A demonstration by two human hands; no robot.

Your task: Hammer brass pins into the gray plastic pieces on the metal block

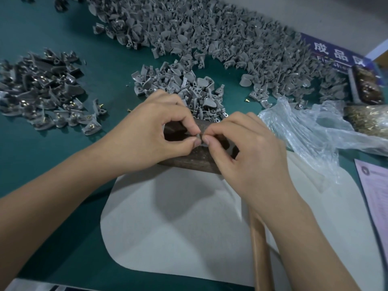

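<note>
Pinching one small gray plastic piece (199, 138) between thumbs & forefingers, left hand (147, 131) and right hand (243, 143) meet over a dark, rough metal block (189, 160) on a white felt pad (168, 217). Piece mostly hidden by fingertips; can't tell if a pin is in it. Wooden handle (260, 248) under right wrist, head hidden. Gray pieces pile (210, 38) behind; brass pins (367, 120) at right.

A dark blue sign (333, 53) is lying on the table, at the far right edge of the big heap of gray plastic pieces (210, 36). It is showing white Chinese characters, "成品", with a third character cut off. Under them, smaller white letters are starting "Fin", then getting too blurry. A printed paper (375, 196), nearer than the sign, is showing print too small to read.
</note>
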